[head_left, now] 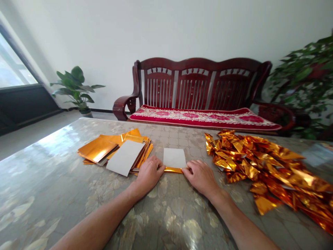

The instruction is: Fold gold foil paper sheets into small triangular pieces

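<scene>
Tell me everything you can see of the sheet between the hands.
The thin, roughly rectangular sheet lies on the table, looking like paper. Its upper face is whitish; along the near edge runs a shiny gold strip, apparently a fold. The left hand holds the strip's left end; the right hand holds its right.

- Setting: a home, apparently a sitting room.
- Settee (194,85): dark reddish carved wood, slatted back, curved arms; domestic type.
- Seat cover (191,116): red, pale floral pattern, along full seat.
- Leafy plants: one potted at left (75,86), one larger at right (308,74).
- Wall (166,27): plain white.
- Table (70,198): low-sheen floral and tile-patterned top, facing settee.
</scene>
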Action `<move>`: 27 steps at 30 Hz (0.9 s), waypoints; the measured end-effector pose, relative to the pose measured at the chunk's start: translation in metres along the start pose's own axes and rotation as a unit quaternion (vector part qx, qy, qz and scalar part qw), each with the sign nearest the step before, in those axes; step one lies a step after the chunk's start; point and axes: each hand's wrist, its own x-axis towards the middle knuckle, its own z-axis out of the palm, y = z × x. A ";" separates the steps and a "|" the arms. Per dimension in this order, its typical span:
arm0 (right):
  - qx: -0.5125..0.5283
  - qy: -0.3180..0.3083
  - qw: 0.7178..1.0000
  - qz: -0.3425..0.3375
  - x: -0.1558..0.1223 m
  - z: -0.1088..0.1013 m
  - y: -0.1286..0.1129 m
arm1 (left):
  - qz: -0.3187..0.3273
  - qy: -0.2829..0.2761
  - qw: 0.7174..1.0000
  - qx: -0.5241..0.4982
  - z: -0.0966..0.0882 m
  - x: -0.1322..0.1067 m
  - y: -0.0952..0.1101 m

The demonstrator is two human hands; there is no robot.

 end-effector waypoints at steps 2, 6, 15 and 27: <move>-0.003 0.001 1.000 0.001 0.000 0.000 0.000 | 0.006 -0.003 1.000 0.021 -0.002 -0.001 0.003; -0.009 0.004 1.000 0.000 0.001 0.000 0.000 | 0.015 -0.010 0.998 0.067 -0.002 -0.001 0.007; 0.017 0.006 1.000 0.005 0.000 0.001 0.004 | 0.034 -0.016 0.989 0.145 0.003 -0.002 0.008; 0.018 -0.024 1.000 0.001 0.001 -0.002 0.004 | 0.017 -0.033 0.983 0.178 -0.001 -0.002 0.011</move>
